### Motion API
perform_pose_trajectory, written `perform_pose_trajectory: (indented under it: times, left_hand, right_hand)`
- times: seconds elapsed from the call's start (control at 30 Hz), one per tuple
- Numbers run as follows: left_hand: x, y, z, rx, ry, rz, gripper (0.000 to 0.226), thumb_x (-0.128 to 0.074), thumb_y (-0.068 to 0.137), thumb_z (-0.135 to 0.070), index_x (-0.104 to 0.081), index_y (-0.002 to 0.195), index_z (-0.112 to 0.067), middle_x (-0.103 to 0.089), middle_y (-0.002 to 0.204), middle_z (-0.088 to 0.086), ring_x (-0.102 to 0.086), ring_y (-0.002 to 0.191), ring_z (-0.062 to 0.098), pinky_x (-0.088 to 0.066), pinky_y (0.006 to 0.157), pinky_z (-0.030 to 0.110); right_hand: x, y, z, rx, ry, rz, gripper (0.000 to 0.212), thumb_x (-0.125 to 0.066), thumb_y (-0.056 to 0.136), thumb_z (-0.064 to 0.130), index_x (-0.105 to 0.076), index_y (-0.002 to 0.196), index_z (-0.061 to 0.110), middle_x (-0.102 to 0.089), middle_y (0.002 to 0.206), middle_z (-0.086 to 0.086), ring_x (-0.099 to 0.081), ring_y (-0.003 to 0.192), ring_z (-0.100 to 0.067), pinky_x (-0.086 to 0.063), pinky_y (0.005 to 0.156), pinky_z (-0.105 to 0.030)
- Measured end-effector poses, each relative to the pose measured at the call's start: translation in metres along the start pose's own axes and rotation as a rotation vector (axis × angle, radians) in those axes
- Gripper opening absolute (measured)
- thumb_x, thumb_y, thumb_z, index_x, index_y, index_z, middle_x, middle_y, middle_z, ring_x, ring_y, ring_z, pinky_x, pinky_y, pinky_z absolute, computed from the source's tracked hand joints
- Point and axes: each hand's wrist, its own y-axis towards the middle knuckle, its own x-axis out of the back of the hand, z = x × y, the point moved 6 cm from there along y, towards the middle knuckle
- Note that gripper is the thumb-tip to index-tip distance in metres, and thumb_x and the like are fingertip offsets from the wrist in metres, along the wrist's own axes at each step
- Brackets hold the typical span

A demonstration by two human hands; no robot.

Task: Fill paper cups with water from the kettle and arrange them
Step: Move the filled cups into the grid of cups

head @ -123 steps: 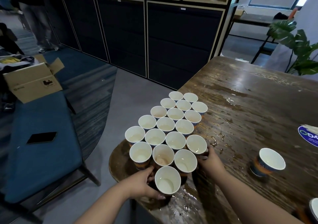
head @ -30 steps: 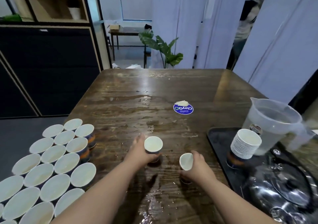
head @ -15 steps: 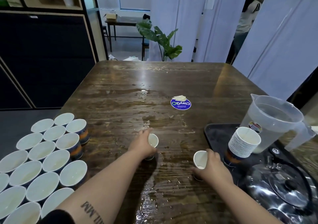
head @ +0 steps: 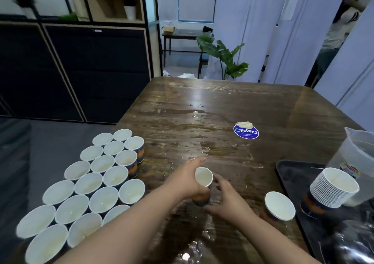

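Cool, dim indoor light glares off the wet wooden table, while wide-angle distortion bends the edges and motion blur softens everything slightly.

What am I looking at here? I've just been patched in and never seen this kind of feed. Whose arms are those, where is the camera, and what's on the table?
There is no machine: a person wears one wide-angle camera on the head, looking forward and down, so the two bare arms at the bottom are their own.

The left hand grips a paper cup standing on the wet wooden table. The right hand rests close beside that cup with relaxed fingers, holding nothing.

On the left sits a tight cluster of cups. A single loose cup stands to the right, next to a dark tray. On the tray are a stack of nested cups and, behind it, a clear plastic jug. A blue round sticker lies further back.
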Motion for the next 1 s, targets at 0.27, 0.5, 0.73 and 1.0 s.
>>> perform_pose_trajectory:
  times: [0.27,0.5,0.73,1.0]
  left_hand:
    - [0.049,-0.038,0.041,0.013,-0.040,-0.059,0.101,-0.084,0.065,-0.040,-0.024,0.146,-0.044,-0.036,0.147,-0.006,-0.041,0.131,0.010,-0.035,0.103,0.021]
    - [0.131,-0.056,0.100,0.099,-0.276,-0.231,0.079,-0.065,0.080,-0.058,-0.028,0.147,-0.036,-0.037,0.145,-0.013,-0.036,0.133,0.004,-0.031,0.112,0.030]
    - [0.228,-0.078,0.224,0.414,-0.294,-0.454,0.052,-0.041,0.096,-0.053,-0.046,0.137,-0.021,-0.049,0.139,-0.002,-0.050,0.118,0.016,-0.037,0.101,0.033]
    - [0.224,-0.077,0.333,0.747,-0.399,-0.280,0.077,-0.024,0.086,-0.077,-0.041,0.143,-0.030,-0.045,0.144,0.005,-0.048,0.127,0.025,-0.035,0.108,0.048]
  right_hand:
    - [-0.061,0.031,0.049,0.050,0.308,-0.056,0.063,-0.087,0.061,0.028,-0.043,0.104,0.042,-0.064,0.094,0.015,-0.062,0.083,0.001,-0.047,0.068,-0.016]
    - [-0.093,0.062,0.063,-0.030,0.507,-0.110,0.068,-0.088,0.063,0.013,-0.048,0.116,0.029,-0.066,0.106,0.001,-0.066,0.094,-0.017,-0.054,0.084,-0.037]
    - [-0.122,0.103,0.062,-0.129,0.436,-0.123,0.069,-0.088,0.063,0.017,-0.048,0.119,0.016,-0.065,0.111,-0.007,-0.063,0.104,-0.026,-0.051,0.087,-0.040]
    - [-0.153,0.125,0.079,-0.141,0.490,0.006,0.069,-0.075,0.070,-0.012,-0.046,0.126,0.015,-0.061,0.103,-0.007,-0.059,0.084,-0.014,-0.048,0.057,-0.014]
